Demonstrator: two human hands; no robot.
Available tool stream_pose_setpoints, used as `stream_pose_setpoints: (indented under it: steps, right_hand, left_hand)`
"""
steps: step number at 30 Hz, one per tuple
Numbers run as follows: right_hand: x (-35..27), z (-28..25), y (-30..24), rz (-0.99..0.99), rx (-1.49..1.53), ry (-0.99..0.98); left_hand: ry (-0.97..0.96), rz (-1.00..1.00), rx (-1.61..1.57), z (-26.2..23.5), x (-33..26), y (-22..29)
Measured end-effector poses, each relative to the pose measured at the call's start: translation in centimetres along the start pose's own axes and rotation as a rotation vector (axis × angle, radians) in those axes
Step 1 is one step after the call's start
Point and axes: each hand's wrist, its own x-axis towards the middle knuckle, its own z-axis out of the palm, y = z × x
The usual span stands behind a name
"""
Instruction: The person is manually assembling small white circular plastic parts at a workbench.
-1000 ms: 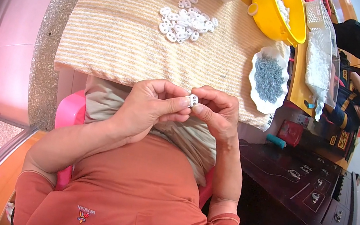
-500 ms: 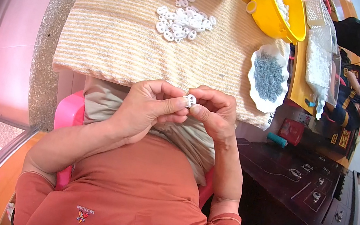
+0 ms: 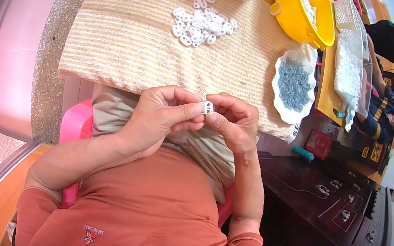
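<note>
A pink chair is under the seated person. Over the lap, just short of the tabletop's edge, the left hand and right hand are both clamped by thumb and fingers on one white piece with two holes. The cloth-covered tabletop, striped tan and white, bears a scalloped dish of grey metal bits at right and, farther in, a loose pile of similar pieces. A yellow basin stands beyond. Rightward are a dark cabinet, a clear bin and, farthest, two people.
</note>
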Motion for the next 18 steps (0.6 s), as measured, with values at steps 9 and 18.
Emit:
stream_pose_setpoints:
  steps: [9, 18]
  right_hand:
    - [0.02, 0.04, 0.04, 0.021, -0.024, 0.02]
    - [0.06, -0.1, 0.37, -0.054, 0.009, -0.021]
  left_hand:
    - [-0.018, 0.007, 0.012, -0.41, 0.24, -0.21]
    - [-0.039, 0.027, 0.023, -0.41, 0.19, -0.45]
